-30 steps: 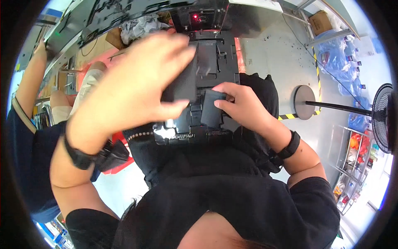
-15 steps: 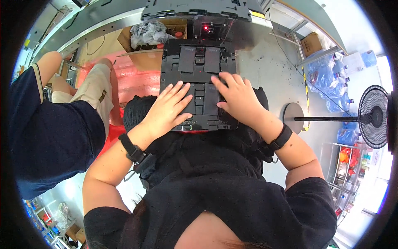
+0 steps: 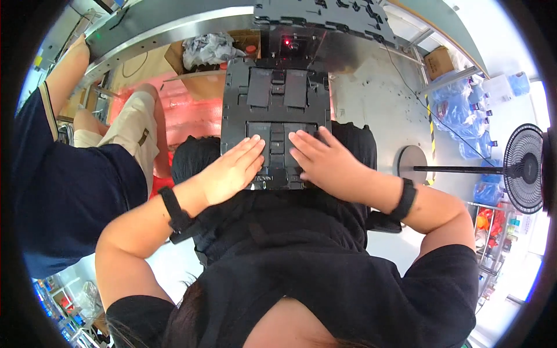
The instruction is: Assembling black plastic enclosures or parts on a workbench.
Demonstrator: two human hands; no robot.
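A black plastic tray (image 3: pixel 232 110) rests on my lap, its far end by the conveyor. Four flat dark rectangular pieces lie in it in pairs: a far left piece (image 3: pixel 259 87), a far right piece (image 3: pixel 295 89), a near left piece (image 3: pixel 259 128) and a near right piece (image 3: pixel 300 127). My left hand (image 3: pixel 232 172) lies flat with its fingers stretched over the near left piece. Across from it, my right hand (image 3: pixel 331 165) has its fingers spread on the near right piece. Between the pairs runs a narrow latch-like strip (image 3: pixel 278 137). My palms hide the tray's near corners.
A metal conveyor (image 3: pixel 191 35) crosses ahead, carrying another black tray (image 3: pixel 325 14). Beneath it sit a red-lit device (image 3: pixel 293 44) and a cardboard box (image 3: pixel 203 84). A person (image 3: pixel 81 191) is close at left. A fan (image 3: pixel 522 168) stands at right.
Both my hands have slid nearer to me, the right one also turning inward. The tray on the conveyor has moved right. The person at left has raised an arm toward the conveyor.
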